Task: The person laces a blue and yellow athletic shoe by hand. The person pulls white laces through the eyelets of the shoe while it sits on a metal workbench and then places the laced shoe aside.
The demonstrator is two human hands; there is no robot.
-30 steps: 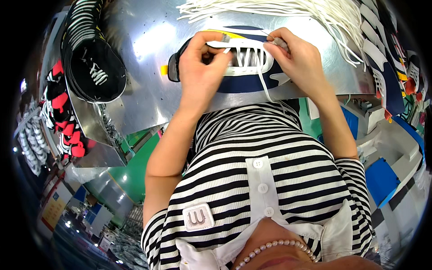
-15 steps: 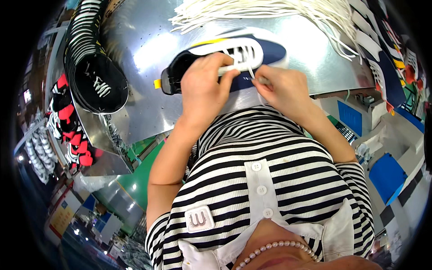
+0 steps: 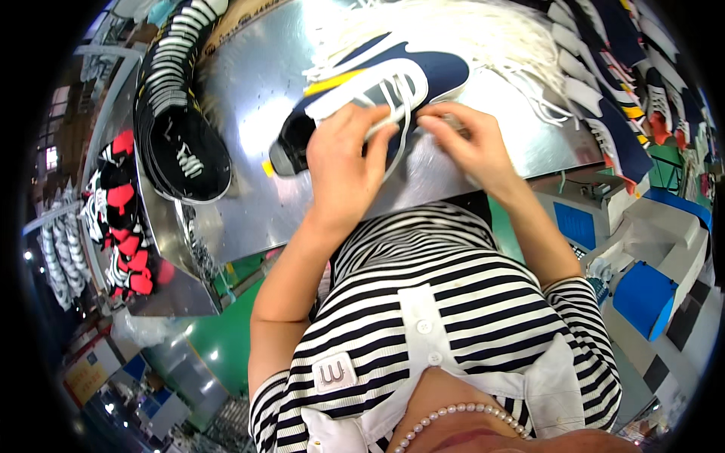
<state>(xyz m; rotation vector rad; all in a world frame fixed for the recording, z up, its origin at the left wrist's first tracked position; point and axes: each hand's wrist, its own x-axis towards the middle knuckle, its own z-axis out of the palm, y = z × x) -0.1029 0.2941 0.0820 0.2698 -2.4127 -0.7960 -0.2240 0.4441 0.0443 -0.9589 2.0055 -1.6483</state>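
The metal desk [image 3: 249,113] is lying bare to the left of the navy-and-white shoe [image 3: 377,90], its near edge running just below the shoe. A heap of white laces [image 3: 483,38] is crowding the room beyond and right of the shoe; a stack of black shoe uppers [image 3: 177,128] is sitting well left of it. The left hand [image 3: 343,162] is resting on the shoe's near side, fingers curled and pinching a white lace [image 3: 400,124]. The right hand [image 3: 468,143] is gripping the same lace just right of the shoe.
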